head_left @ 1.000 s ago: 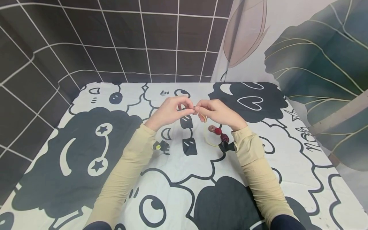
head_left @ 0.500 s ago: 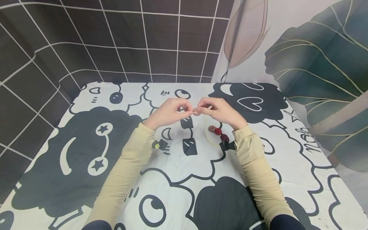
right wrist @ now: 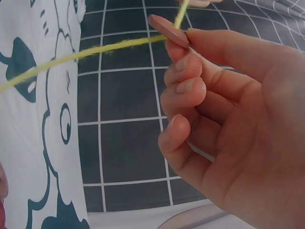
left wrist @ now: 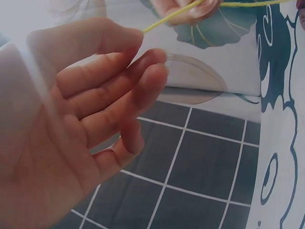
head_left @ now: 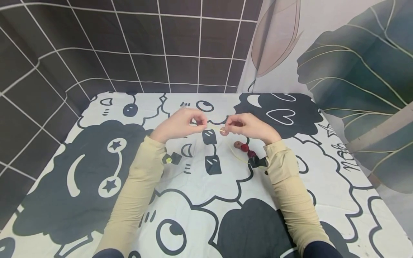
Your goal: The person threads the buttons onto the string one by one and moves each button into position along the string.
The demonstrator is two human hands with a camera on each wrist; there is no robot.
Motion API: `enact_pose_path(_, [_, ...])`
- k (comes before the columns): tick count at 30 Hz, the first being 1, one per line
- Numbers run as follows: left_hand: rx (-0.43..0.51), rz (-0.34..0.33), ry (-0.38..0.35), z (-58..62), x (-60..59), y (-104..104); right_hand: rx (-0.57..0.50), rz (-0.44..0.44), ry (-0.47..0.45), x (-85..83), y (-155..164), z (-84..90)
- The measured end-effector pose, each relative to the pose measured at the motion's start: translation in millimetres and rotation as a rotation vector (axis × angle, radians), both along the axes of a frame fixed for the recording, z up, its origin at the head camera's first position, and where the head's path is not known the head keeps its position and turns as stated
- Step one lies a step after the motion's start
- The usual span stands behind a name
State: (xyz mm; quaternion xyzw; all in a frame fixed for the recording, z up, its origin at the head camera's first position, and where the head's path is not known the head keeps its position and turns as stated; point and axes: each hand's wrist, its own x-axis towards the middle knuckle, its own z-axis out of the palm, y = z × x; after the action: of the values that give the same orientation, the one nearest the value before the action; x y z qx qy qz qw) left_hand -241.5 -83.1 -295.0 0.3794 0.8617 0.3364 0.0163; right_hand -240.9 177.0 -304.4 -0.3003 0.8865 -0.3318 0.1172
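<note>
My left hand [head_left: 180,123] pinches a yellow string [left wrist: 167,20] between thumb and index finger. Opposite it, my right hand [head_left: 253,126] pinches a flat pinkish-brown button [right wrist: 167,31] by its edge. The string passes through the button and stretches taut towards the left hand. From the button's other side it runs down to the cloth. There, beside the right wrist, lie a brown button [head_left: 237,144], a bright red piece [head_left: 245,147] and a dark red piece [head_left: 251,154], close together near the string. Whether these are threaded is too small to tell.
A white cloth [head_left: 193,182] with black cartoon drawings covers the table. A dark curtain with a white grid [head_left: 180,68] hangs behind, and a leaf-patterned curtain [head_left: 355,82] is at the right. Small black items sit by both wrists.
The hands have drawn apart, the left moving left. The button came into view between the fingers and now stays with the right hand, while the string shows stretched between the hands.
</note>
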Motion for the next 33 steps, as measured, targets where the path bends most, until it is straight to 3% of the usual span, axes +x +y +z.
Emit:
enact_pose_path(10, [-0.025, -0.036, -0.031, 5.8, 1.4, -14.9, 0.115, 0.089, -0.059, -3.5, 6.7, -1.6])
enact_pose_path(15, [-0.072, -0.014, -0.025, 9.2, 1.5, -21.8, 0.133, 0.132, -0.131, -5.2, 10.4, -4.5])
enact_pose_path(23, [-0.120, 0.018, -0.092, 13.6, 3.1, -31.6, 0.198, 0.194, -0.202, -9.7, 16.6, -11.7])
enact_pose_path(33, [-0.168, -0.006, -0.109, 14.8, 1.6, -42.0, 0.305, 0.185, -0.358, -16.1, 20.4, -24.0])
